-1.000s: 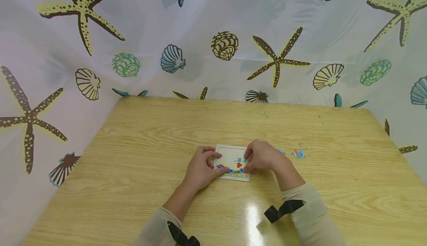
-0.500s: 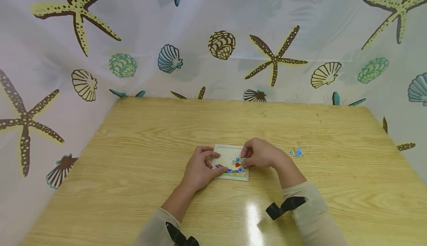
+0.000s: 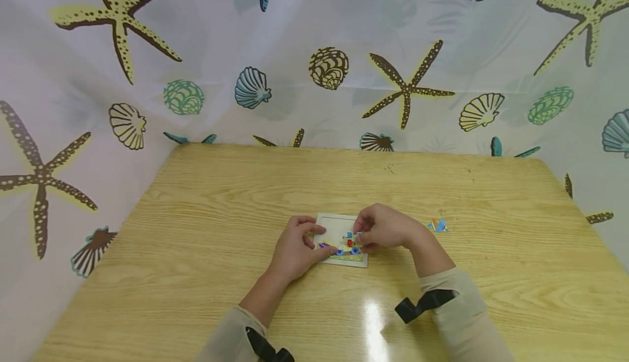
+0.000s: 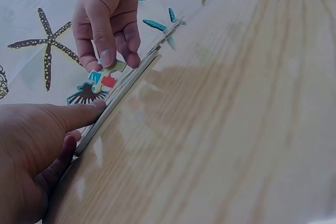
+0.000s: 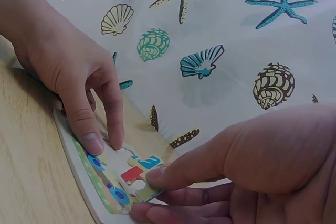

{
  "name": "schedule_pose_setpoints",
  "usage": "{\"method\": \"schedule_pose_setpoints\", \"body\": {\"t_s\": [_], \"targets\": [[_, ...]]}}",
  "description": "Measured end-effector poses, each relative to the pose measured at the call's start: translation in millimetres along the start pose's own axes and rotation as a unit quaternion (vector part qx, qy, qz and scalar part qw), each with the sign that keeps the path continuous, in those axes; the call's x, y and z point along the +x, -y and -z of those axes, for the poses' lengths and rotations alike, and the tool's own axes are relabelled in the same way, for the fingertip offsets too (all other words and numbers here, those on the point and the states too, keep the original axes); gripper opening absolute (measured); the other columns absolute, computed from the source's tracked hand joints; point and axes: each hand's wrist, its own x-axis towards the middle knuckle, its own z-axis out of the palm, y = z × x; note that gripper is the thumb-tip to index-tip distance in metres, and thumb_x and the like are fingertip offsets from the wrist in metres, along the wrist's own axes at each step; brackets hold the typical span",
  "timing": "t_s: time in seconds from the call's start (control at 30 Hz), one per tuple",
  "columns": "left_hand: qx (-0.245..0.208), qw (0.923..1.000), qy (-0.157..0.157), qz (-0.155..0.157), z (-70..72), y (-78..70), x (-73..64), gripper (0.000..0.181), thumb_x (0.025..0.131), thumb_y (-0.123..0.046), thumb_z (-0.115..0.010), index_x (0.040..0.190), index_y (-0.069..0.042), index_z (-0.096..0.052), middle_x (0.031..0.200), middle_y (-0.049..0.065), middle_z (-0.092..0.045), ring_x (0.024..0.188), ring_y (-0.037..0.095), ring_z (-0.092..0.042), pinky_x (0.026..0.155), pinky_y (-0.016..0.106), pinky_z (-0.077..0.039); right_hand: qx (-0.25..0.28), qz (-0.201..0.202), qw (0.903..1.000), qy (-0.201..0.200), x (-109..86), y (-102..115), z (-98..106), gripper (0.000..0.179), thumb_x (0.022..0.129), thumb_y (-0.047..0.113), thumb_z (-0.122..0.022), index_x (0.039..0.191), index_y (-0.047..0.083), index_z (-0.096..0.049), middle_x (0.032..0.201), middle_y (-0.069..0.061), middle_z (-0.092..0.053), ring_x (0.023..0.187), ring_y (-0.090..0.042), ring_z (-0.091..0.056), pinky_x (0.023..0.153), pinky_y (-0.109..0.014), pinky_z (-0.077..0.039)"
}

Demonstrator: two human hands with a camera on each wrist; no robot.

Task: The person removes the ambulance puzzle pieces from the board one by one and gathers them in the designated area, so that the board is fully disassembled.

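A small pale puzzle board (image 3: 339, 223) lies on the table, with pieces of a vehicle picture along its lower half. My left hand (image 3: 294, 247) grips its left side, the thumb (image 5: 93, 143) pressing on the picture near a blue wheel. Over the board's right part, my right hand (image 3: 385, 226) pinches a puzzle piece (image 5: 142, 172) with red and blue patches between thumb and fingers. That puzzle piece (image 4: 105, 78) is tilted and raised off the board in the left wrist view. My right fingers hide part of the board's right edge.
A loose blue and orange puzzle piece (image 3: 438, 225) lies on the wooden table (image 3: 236, 187) to the right of my right hand. Behind the table hangs a white cloth (image 3: 295, 34) with printed shells and starfish.
My right hand has moved slightly left over the board with the pinched puzzle piece. Another loose blue piece, partly visible before, is now hidden behind my right arm. The left hand stays put.
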Motion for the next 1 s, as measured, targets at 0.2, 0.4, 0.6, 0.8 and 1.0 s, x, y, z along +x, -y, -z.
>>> {"method": "schedule_pose_setpoints", "body": {"t_s": [0.2, 0.4, 0.6, 0.8, 1.0], "targets": [[0.0, 1.0, 0.0, -0.001, -0.8, 1.6, 0.3, 0.047, 0.074, -0.032, -0.089, 0.111, -0.008, -0.074, 0.135, 0.007, -0.052, 0.076, 0.01, -0.053, 0.07, 0.024, -0.047, 0.01, 0.006, 0.9998, 0.013, -1.8, -5, 5, 0.008, 0.093, 0.001, -0.065, 0.1, -0.002, -0.064, 0.086, -0.009, -0.061, 0.078, -0.019, -0.068, 0.075, -0.035, -0.06], [0.011, 0.9999, -0.003, -0.005, -1.7, 0.7, 0.2, 0.045, 0.074, -0.031, -0.09, 0.11, -0.008, -0.074, 0.134, 0.007, -0.053, 0.076, 0.01, -0.053, 0.072, 0.025, -0.048, -0.005, 0.032, 0.9992, 0.022, -5.5, -13, 16, 0.011, 0.092, 0.004, -0.068, 0.102, 0.0, -0.066, 0.086, -0.008, -0.064, 0.077, -0.019, -0.069, 0.074, -0.034, -0.059], [0.023, 0.9997, -0.008, -0.007, -2.5, 0.0, -1.1, 0.044, 0.074, -0.031, -0.09, 0.109, -0.009, -0.074, 0.133, 0.007, -0.053, 0.076, 0.009, -0.053, 0.072, 0.025, -0.048, 0.021, 0.022, 0.9994, 0.013, -14.2, -20, 30, 0.018, 0.092, 0.006, -0.069, 0.108, -0.001, -0.064, 0.09, -0.012, -0.065, 0.081, -0.024, -0.073, 0.077, -0.039, -0.06], [0.024, 0.9996, -0.011, -0.006, -2.2, -1.7, -1.7, 0.044, 0.073, -0.03, -0.09, 0.108, -0.008, -0.074, 0.133, 0.007, -0.053, 0.076, 0.009, -0.053, 0.071, 0.023, -0.047, 0.035, 0.015, 0.9991, 0.017, -18.3, -30, 42, 0.02, 0.092, 0.003, -0.067, 0.111, -0.003, -0.063, 0.09, -0.011, -0.06, 0.084, -0.024, -0.072, 0.08, -0.04, -0.06], [0.024, 0.9996, -0.011, -0.006, -2.7, -1.4, -1.9, 0.044, 0.073, -0.03, -0.09, 0.108, -0.008, -0.074, 0.133, 0.007, -0.053, 0.076, 0.009, -0.052, 0.071, 0.023, -0.047, 0.042, 0.006, 0.9989, 0.017, -24.0, -37, 50, 0.021, 0.093, 0.004, -0.067, 0.112, -0.004, -0.062, 0.09, -0.011, -0.062, 0.084, -0.026, -0.072, 0.081, -0.041, -0.06]]}}
